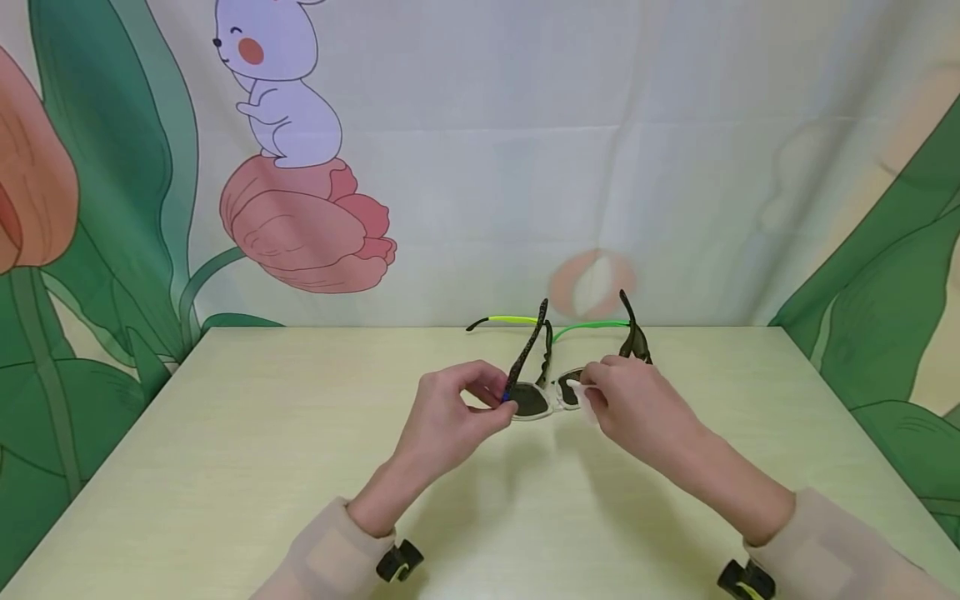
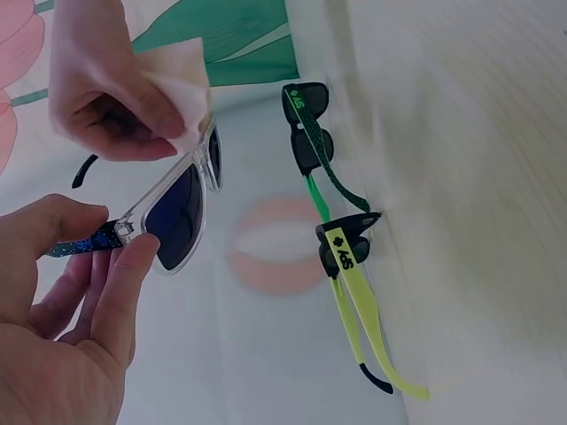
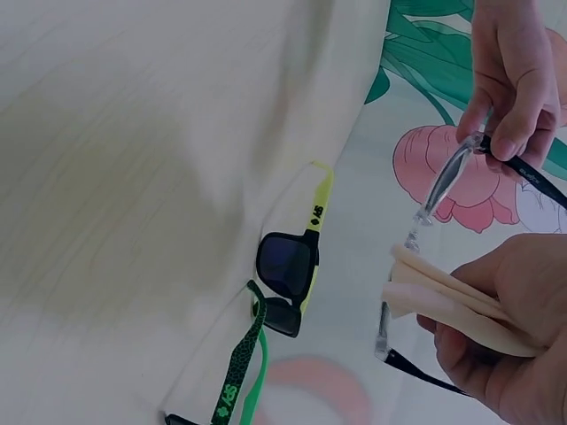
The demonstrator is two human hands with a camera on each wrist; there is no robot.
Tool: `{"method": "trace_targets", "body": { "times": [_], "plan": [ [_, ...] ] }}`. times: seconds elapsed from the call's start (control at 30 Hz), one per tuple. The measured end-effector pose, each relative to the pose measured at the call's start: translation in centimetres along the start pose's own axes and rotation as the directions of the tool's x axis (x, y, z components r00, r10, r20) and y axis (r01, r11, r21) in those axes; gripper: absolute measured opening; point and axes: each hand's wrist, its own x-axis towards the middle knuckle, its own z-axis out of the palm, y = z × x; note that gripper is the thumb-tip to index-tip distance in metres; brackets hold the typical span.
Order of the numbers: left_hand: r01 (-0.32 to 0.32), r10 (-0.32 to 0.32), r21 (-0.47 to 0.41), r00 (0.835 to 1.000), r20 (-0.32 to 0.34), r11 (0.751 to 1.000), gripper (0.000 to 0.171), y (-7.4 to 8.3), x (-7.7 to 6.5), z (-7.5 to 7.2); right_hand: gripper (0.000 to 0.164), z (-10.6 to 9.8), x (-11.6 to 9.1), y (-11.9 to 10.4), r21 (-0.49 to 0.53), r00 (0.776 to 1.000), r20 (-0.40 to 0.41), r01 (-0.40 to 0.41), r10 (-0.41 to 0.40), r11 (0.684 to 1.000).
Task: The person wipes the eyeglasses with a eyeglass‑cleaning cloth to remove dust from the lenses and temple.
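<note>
Sunglasses with a clear frame and dark lenses (image 1: 531, 400) are held up above the table, their dark temples pointing away from me. My left hand (image 1: 457, 417) pinches them at the left hinge, thumb and fingers round the speckled blue-black temple (image 2: 87, 241). A pale, folded cloth (image 3: 443, 297) is gripped between the thumb and fingers of my right hand (image 1: 648, 408). In the head view the cloth lies against the right lens (image 1: 568, 388) and covers part of it. The right wrist view shows the cloth folded round the frame there, hiding that lens.
Two more pairs of sunglasses stand on the table behind: one with yellow temples (image 2: 354, 297), one with green temples (image 2: 321, 155). The pale wooden table (image 1: 262, 458) ends at a hanging printed cloth (image 1: 480, 167) with flowers and a white animal.
</note>
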Motion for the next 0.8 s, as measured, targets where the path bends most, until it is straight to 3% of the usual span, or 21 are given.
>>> {"method": "trace_targets", "body": {
  "times": [0.4,0.57,0.8],
  "plan": [
    [-0.009,0.009,-0.025,1.000,0.006,1.000,0.016,0.3,-0.1,0.4,0.015,1.0,0.2,-0.1,0.005,0.998,0.046,0.032,-0.033,0.999],
    [-0.016,0.016,-0.019,1.000,0.009,1.000,0.015,0.3,-0.1,0.6,0.027,1.3,0.3,0.1,-0.044,0.998,0.070,0.006,-0.003,0.999],
    [-0.030,0.030,0.000,1.000,0.007,1.000,0.016,0.2,0.0,0.6,0.026,1.1,0.1,0.6,-0.123,0.992,0.110,-0.052,0.065,0.991]
  ]
}}
